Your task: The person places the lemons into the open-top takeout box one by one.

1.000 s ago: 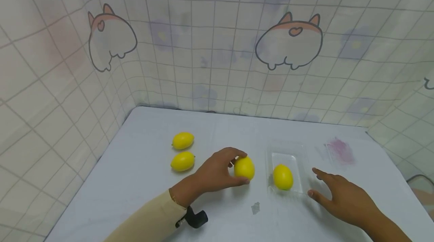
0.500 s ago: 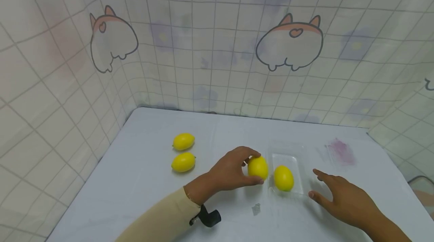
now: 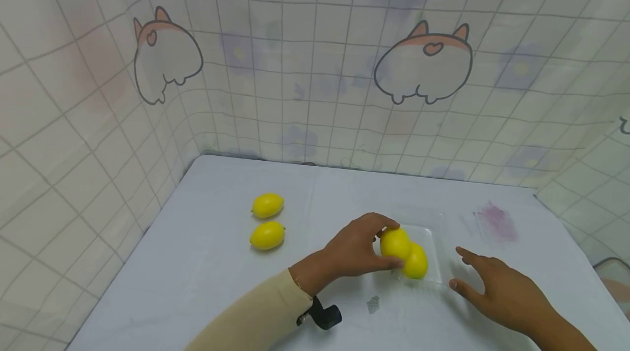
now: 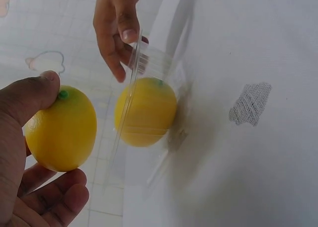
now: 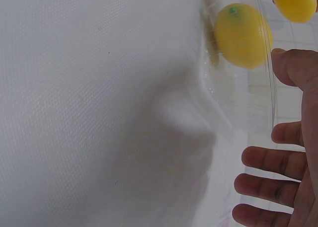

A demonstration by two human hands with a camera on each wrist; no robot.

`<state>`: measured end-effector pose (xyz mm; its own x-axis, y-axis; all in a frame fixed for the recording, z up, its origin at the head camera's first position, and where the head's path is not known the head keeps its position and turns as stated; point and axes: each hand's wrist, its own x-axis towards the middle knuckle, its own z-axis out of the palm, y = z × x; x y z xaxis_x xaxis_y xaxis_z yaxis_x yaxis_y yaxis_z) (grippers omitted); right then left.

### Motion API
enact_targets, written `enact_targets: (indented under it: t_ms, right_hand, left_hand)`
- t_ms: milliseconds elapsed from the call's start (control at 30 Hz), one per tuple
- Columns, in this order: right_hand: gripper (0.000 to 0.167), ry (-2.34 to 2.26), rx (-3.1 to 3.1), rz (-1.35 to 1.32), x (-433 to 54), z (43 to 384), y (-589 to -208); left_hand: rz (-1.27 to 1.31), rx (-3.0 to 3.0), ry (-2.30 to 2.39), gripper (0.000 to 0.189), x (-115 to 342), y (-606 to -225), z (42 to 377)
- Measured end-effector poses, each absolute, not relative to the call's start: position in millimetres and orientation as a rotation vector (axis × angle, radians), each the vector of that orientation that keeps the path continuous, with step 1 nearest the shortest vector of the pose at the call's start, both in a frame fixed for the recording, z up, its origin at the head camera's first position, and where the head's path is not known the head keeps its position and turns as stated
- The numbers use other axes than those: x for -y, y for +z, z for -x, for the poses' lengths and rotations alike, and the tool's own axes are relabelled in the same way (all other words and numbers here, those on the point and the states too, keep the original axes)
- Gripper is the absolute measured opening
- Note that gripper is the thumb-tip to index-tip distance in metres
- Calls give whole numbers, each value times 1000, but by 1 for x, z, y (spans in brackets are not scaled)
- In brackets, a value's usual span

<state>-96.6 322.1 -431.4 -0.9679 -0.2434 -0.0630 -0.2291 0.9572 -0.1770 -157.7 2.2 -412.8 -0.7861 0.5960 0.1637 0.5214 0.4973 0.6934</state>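
My left hand (image 3: 358,247) grips a yellow lemon (image 3: 394,243) between thumb and fingers, holding it up over the left side of a clear plastic tray (image 3: 434,252). In the left wrist view the held lemon (image 4: 63,130) shows a green tip and hangs apart from the tray's rim. Another lemon (image 3: 416,262) lies inside the tray, partly covered by the held one in the head view. Just right of the tray, my right hand (image 3: 507,291) hovers with fingers spread and nothing in it; its fingers (image 5: 273,160) show in the right wrist view.
Two more lemons, a far one (image 3: 268,205) and a nearer one (image 3: 267,235), lie on the left of the white table (image 3: 197,285). A grey patch (image 3: 373,304) marks the cloth in front of the tray, and a pink stain (image 3: 496,221) lies to the right. Patterned curtains surround the table.
The left hand has carried its lemon rightward, from left of the tray to over it. The right hand, the tray and the other lemons have stayed in place.
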Motion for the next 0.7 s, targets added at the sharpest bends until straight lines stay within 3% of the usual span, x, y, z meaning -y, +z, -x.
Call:
enact_targets:
  t_ms: [700]
  right_hand:
    - [83,-276,-3038,371,-323,96,-434]
  left_hand:
    - [-984,-2649,1083,66,-24,-428,162]
